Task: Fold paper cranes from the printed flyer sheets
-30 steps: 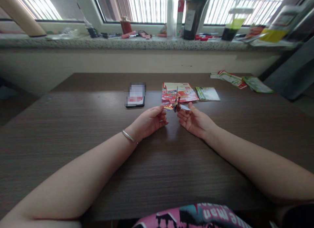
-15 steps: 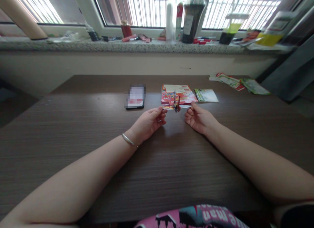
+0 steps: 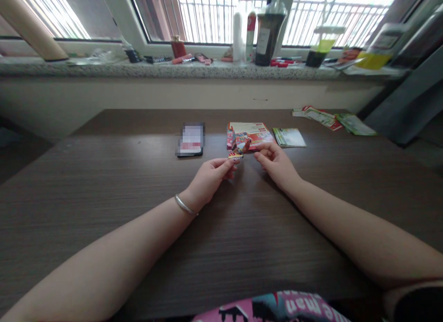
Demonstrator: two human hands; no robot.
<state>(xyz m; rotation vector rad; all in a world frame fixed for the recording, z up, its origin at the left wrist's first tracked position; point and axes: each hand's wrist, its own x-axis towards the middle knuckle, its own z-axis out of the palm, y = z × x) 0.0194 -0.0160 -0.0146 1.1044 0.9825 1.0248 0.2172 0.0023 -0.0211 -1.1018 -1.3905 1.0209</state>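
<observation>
In the head view my left hand (image 3: 216,174) pinches the lower left edge of a small folded paper figure (image 3: 238,152) between thumb and fingertips. The figure is red, yellow and dark, with two pointed parts standing up, much like an origami crane. My right hand (image 3: 277,163) is just to its right, thumb and index finger slightly apart, with nothing visible between them. Behind the figure lies a stack of red and cream printed papers (image 3: 256,130). Right of that stack is a green and white paper pile (image 3: 290,137).
A phone with a blurred screen (image 3: 191,140) lies left of the papers. More printed strips (image 3: 323,116) lie at the table's far right. Bottles, including a dark one (image 3: 268,38), and small items stand along the granite windowsill (image 3: 207,71) behind the brown table (image 3: 221,248).
My right hand has let go of the figure's right side and its fingers have shifted. The figure has turned and tilted in my left hand. The camera view has moved slightly.
</observation>
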